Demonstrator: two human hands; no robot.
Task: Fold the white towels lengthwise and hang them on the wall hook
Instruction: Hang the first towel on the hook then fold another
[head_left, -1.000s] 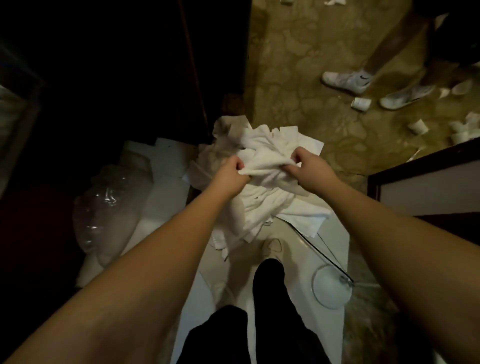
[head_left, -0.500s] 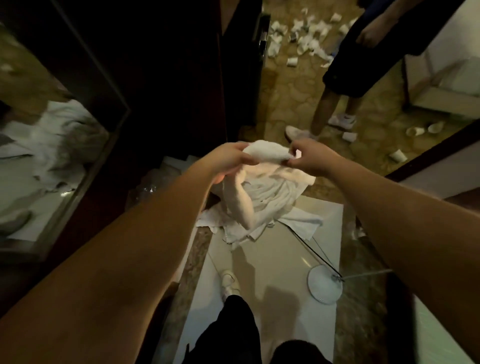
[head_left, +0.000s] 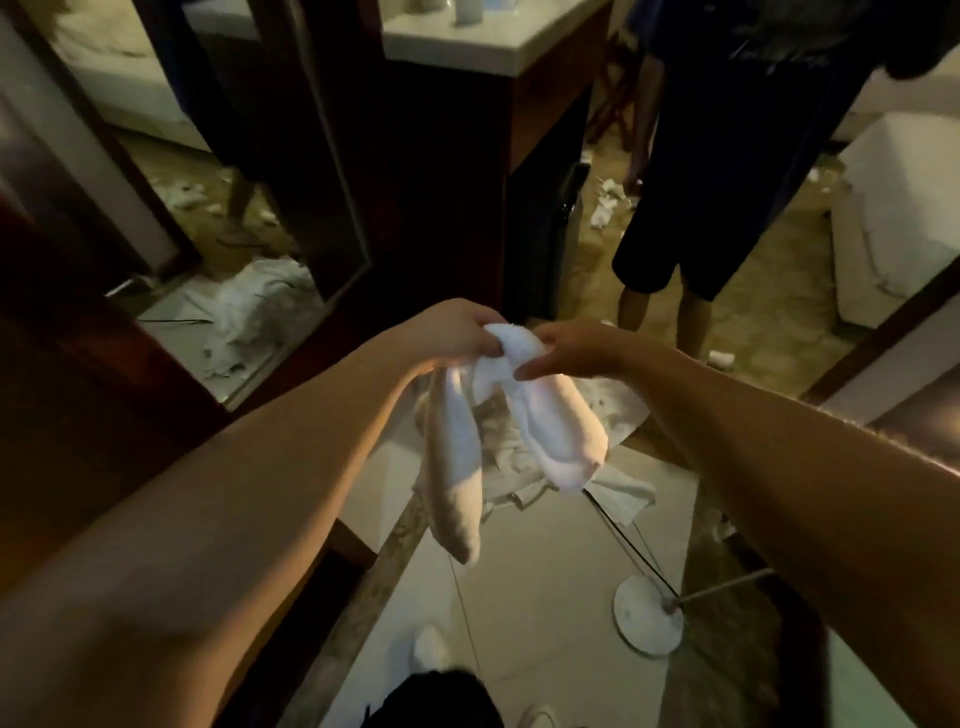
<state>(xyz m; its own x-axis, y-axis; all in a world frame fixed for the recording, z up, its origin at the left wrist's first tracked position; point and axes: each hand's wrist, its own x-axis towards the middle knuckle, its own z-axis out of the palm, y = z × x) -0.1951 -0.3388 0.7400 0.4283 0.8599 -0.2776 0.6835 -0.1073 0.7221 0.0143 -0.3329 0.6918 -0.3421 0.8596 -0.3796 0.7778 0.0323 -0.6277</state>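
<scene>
Reaching forward and down from the lower corners of the view, your two bare forearms meet in the middle of the dim room. A second person (head_left: 727, 171) in dark shorts stands beyond, on the patterned floor. A heap of white towels (head_left: 613, 405) lies on the floor beneath your hands. The white towel (head_left: 550, 421) you hold up hangs in two drooping lobes. Your left hand (head_left: 457, 332) grips its top with curled fingers; your right hand (head_left: 576, 348) pinches the same bunch, forefinger extended.

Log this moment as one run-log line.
stage: towel lifted, unfolded | left hand: grips white towel | right hand: pinches towel top | pile of towels: on floor | hook: unseen
</scene>
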